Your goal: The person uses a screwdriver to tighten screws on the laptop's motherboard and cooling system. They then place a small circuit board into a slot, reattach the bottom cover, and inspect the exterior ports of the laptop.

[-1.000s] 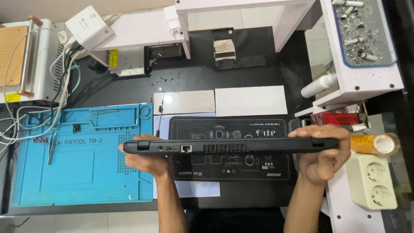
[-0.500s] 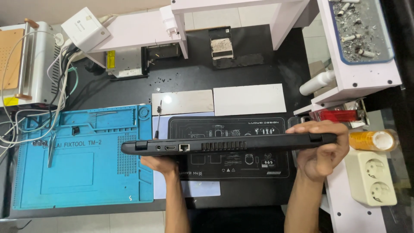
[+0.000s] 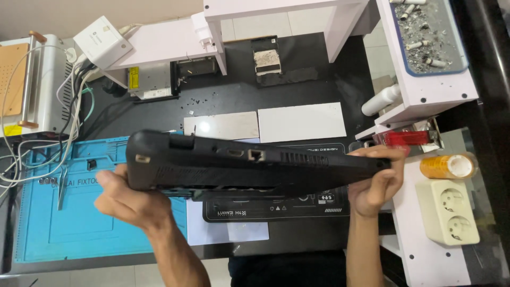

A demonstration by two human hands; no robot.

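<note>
I hold a closed black laptop point(image 3: 239, 165) edge-on above the desk, its ported side facing me and its left end raised closer to the camera. My left hand point(image 3: 127, 199) grips it from below at the left end. My right hand point(image 3: 374, 183) clasps the thinner right end, fingers curled over the top edge. Under the laptop lies a black work mat point(image 3: 276, 204) with white markings, partly hidden by it.
A blue silicone repair mat point(image 3: 69, 223) with tweezers lies at left. Two pale rectangular plates point(image 3: 300, 122) sit behind the laptop. A white shelf unit point(image 3: 425, 90) with a tray, an orange tape roll point(image 3: 446, 166) and a double socket point(image 3: 454, 212) stand at right. Cables and a machine point(image 3: 26, 85) are far left.
The laptop has been lifted toward the camera and tilted, its left end rising and swinging nearer. My left hand moved left beneath it; my right hand stayed at the right end.
</note>
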